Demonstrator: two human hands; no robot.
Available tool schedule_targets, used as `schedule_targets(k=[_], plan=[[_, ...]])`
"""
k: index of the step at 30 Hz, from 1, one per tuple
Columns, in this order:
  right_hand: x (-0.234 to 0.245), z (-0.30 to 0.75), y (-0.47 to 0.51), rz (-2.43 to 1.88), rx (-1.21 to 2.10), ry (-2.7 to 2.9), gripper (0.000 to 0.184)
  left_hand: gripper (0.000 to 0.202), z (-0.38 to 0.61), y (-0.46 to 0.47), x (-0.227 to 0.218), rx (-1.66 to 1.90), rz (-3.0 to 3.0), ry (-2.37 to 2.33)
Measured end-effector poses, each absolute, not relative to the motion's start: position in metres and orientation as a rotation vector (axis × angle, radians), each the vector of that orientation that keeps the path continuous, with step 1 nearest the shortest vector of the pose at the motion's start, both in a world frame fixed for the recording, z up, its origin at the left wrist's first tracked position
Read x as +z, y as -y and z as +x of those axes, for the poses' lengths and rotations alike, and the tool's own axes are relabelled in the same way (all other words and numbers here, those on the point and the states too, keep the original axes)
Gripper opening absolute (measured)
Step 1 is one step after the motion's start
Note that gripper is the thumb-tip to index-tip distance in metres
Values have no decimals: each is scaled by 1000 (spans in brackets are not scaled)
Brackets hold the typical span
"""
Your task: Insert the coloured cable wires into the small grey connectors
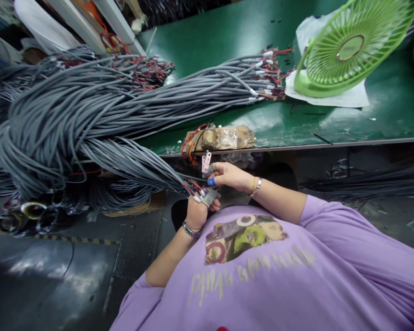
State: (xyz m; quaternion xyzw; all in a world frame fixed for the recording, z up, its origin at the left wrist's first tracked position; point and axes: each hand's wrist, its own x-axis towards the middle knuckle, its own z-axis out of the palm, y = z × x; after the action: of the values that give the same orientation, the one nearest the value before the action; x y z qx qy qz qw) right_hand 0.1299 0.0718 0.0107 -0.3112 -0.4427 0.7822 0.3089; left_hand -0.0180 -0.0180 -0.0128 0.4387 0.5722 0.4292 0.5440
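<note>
My left hand (197, 212) is closed around the end of a bundle of grey cables (148, 165), whose stripped ends show thin red, black and white wires (192, 187). Grey tape wraps its thumb. Just to the right, my right hand (232, 176) pinches what looks like the end of one grey cable from that bundle. Blue tape covers a digit of this hand, and its fingertips partly hide the wire. Beyond those fingertips, a pale pink clip-like piece (206, 162) stands at the bench edge, beside a wooden block (232, 138) with tape and wires.
A large heap of grey cables (55, 115) covers the left of the green bench (279, 126), and more cables stretch along it. A green fan (352, 48) stands on white sheeting at right. Coiled cables (120, 197) lie below the bench at left.
</note>
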Motion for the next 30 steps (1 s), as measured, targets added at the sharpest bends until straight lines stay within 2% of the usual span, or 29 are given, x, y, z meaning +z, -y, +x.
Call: schedule_targets(k=[9, 16, 24, 30], plan=[[5, 133, -69, -886, 2016, 1025, 24, 27, -17, 18, -6, 1033, 935, -1334], [7, 140, -69, -809, 2129, 1159, 33, 28, -16, 17, -3, 1028, 942, -1329], [4, 133, -71, -957, 1920, 895, 32, 27, -18, 19, -1, 1044, 929, -1328], [6, 144, -68, -871, 2127, 1078, 41, 27, -19, 19, -2, 1087, 900, -1337]])
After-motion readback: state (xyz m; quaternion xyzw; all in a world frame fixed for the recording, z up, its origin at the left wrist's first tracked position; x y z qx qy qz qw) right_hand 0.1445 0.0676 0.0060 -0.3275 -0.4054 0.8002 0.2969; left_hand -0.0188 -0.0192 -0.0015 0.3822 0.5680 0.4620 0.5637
